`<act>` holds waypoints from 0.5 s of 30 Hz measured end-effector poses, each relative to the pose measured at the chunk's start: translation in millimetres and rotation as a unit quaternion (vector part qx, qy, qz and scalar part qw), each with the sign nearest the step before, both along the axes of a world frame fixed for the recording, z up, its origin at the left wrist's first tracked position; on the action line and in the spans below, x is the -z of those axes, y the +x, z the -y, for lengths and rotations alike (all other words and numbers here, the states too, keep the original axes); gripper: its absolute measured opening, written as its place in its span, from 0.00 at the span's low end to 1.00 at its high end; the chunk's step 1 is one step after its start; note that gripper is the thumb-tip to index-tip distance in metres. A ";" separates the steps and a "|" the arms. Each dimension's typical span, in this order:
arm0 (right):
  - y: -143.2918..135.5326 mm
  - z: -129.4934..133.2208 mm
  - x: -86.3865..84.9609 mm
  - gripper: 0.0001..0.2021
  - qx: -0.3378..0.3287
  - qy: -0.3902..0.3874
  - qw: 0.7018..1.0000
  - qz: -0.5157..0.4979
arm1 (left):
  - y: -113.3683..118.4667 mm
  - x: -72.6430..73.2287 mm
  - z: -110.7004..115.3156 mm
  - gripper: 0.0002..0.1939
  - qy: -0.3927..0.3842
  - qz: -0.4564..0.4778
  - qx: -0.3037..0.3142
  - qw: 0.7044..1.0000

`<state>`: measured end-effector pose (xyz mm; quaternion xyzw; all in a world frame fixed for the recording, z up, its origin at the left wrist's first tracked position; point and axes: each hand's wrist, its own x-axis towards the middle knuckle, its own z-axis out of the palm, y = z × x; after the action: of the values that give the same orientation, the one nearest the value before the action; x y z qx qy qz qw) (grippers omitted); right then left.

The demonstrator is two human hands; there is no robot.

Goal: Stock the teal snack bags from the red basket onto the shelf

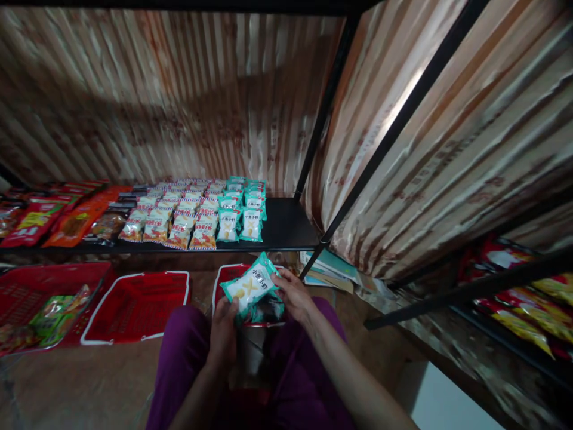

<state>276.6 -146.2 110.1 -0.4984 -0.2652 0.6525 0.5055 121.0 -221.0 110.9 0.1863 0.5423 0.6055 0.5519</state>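
Observation:
Between my two hands is a teal and white snack bag (251, 286), tilted, its printed front facing up. My left hand (224, 328) grips its lower left edge with the thumb on top. At the right edge, the fingers of my right hand (293, 294) close on the bag. Below it, a red basket (219, 280) with a white rim stands between my knees, and more teal packets (268, 309) show inside. On the black shelf (286, 224) ahead, matching teal bags (253, 224) stand in two columns beside rows of orange and white snack bags (203, 230).
Left on the shelf lie red packets (33, 218) and orange packets (83, 218). Two more red baskets, one (136, 307) beside my knee and one (96, 280) holding green packets, rest on the floor. A black shelf post (385, 149) slants up at right, near red and yellow bags (514, 310).

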 end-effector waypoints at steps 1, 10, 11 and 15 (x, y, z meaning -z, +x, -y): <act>-0.1 -0.2 -4.8 0.20 -0.005 0.009 1.000 0.003 | -2.1 -3.7 0.2 0.16 0.004 -0.003 0.000 1.000; -0.5 -24.6 -33.7 0.21 -0.025 0.064 0.997 0.019 | -10.4 -8.9 -4.3 0.16 0.013 -0.020 0.030 0.999; -0.1 -29.0 -37.5 0.21 -0.027 0.074 0.997 0.025 | -8.0 -9.9 -4.2 0.16 0.015 -0.018 0.039 0.999; 3.5 -40.6 -52.8 0.20 -0.039 0.108 0.991 0.062 | -3.0 -17.4 -4.2 0.21 0.009 -0.004 0.080 0.997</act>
<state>280.1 -105.6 162.9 -0.4697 -0.3840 0.6071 0.5131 118.0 -216.8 128.2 0.2362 0.5224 0.5635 0.5948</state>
